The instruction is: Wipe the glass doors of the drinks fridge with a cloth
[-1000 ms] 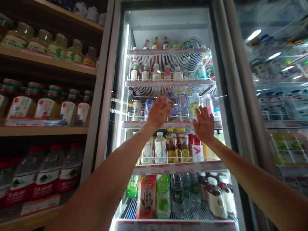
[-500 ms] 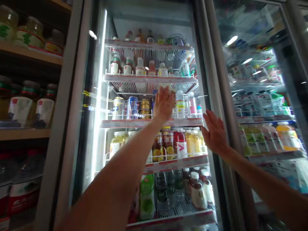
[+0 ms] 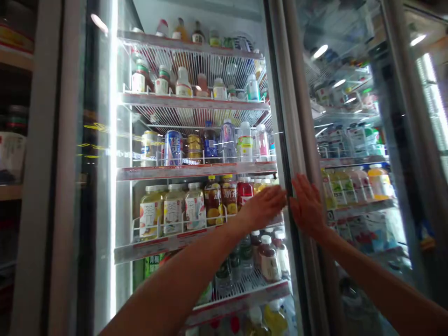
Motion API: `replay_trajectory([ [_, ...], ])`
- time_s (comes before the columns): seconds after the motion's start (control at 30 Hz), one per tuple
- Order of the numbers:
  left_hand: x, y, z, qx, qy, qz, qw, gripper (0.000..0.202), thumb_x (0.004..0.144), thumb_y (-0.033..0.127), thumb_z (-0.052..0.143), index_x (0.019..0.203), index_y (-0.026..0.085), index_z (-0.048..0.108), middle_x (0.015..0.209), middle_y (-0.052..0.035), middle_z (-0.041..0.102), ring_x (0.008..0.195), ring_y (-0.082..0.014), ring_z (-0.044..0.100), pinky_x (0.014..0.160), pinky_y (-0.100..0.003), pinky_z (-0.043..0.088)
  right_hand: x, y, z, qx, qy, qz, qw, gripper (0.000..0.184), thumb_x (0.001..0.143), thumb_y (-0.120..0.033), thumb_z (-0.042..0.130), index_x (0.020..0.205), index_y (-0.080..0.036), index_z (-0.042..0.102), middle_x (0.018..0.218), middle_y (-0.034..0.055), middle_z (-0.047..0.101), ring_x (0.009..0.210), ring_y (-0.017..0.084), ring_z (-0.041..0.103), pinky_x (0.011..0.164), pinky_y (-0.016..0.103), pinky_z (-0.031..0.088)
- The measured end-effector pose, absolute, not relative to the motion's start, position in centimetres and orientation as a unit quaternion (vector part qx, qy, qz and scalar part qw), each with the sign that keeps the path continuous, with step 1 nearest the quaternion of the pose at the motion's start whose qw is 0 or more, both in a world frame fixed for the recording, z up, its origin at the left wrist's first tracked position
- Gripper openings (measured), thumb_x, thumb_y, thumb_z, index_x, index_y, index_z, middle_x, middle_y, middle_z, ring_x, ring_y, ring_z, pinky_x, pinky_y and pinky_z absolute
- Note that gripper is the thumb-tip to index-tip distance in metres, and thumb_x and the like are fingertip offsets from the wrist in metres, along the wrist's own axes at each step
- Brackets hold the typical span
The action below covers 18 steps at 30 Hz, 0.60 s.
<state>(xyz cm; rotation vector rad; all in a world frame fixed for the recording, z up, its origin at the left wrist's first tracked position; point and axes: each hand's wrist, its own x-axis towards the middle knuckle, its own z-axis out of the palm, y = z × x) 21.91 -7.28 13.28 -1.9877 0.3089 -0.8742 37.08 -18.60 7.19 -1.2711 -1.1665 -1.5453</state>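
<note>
My left hand [image 3: 263, 205] reaches across in front of a glass-fronted drinks cooler, its fingers stretched right to the edge of the metal door frame [image 3: 297, 116]. Whether the fingertips touch that edge I cannot tell. My right hand [image 3: 308, 205] lies against the frame with fingers extended upward, close to the left fingertips. Neither hand holds anything visible. Behind the left hand, a shelf carries a red drink bottle [image 3: 245, 189], partly covered, and dark tea bottles with yellow caps [image 3: 213, 198].
Pale tea bottles [image 3: 151, 212] stand left on the same shelf. Above are a blue can [image 3: 172, 148] and a gold can [image 3: 194, 148]. A second cooler with an orange juice bottle [image 3: 378, 181] stands right. At far left is a wooden shelf [image 3: 12, 192] with jars.
My left hand has moved right and down from the middle of the cooler to the door frame. My right hand stays at the frame. The view has shifted right.
</note>
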Motion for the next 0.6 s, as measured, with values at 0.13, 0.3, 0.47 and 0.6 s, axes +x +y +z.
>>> replay_trajectory([
  [0.13,20.9,-7.3,13.5,-0.807,0.068,-0.379,0.448,0.041,0.089,0.016,0.040,0.129,0.018,0.046,0.145,-0.0079,0.036,0.137,-0.0264,0.024,0.112,-0.044,0.026,36.2,-18.2,6.5,-0.514,-0.464,-0.598,0.405,0.053,0.092,-0.029,0.032,0.144,-0.022,0.024,0.144,0.0130,0.035,0.136,0.024,0.029,0.108,0.050,0.026],
  [0.3,18.5,-6.7,12.7,-0.793,0.051,-0.416,0.441,0.043,0.087,0.017,0.043,0.129,0.016,0.046,0.144,-0.0090,0.037,0.138,-0.0277,0.022,0.112,-0.046,0.025,34.4,-17.6,6.0,-0.502,-0.484,-0.590,0.406,0.055,0.091,-0.028,0.032,0.145,-0.024,0.019,0.145,0.0122,0.034,0.136,0.024,0.028,0.108,0.051,0.027],
  [0.47,14.3,-5.3,10.7,-0.802,0.116,-0.313,0.496,0.047,0.085,0.021,0.048,0.131,0.021,0.044,0.144,-0.0049,0.038,0.138,-0.0238,0.024,0.112,-0.041,0.026,32.3,-16.9,5.6,-0.483,-0.533,-0.585,0.374,0.057,0.091,-0.026,0.034,0.145,-0.026,0.015,0.146,0.0106,0.032,0.138,0.023,0.025,0.109,0.049,0.026],
  [0.6,10.9,-4.0,12.1,-0.734,-0.060,-0.503,0.453,0.044,0.086,0.014,0.043,0.129,0.023,0.046,0.144,-0.0059,0.037,0.140,-0.0258,0.013,0.111,-0.045,0.029,30.3,-15.7,6.1,-0.465,-0.537,-0.586,0.390,0.058,0.091,-0.025,0.036,0.145,-0.028,0.015,0.147,0.0094,0.030,0.138,0.022,0.023,0.109,0.048,0.026],
])
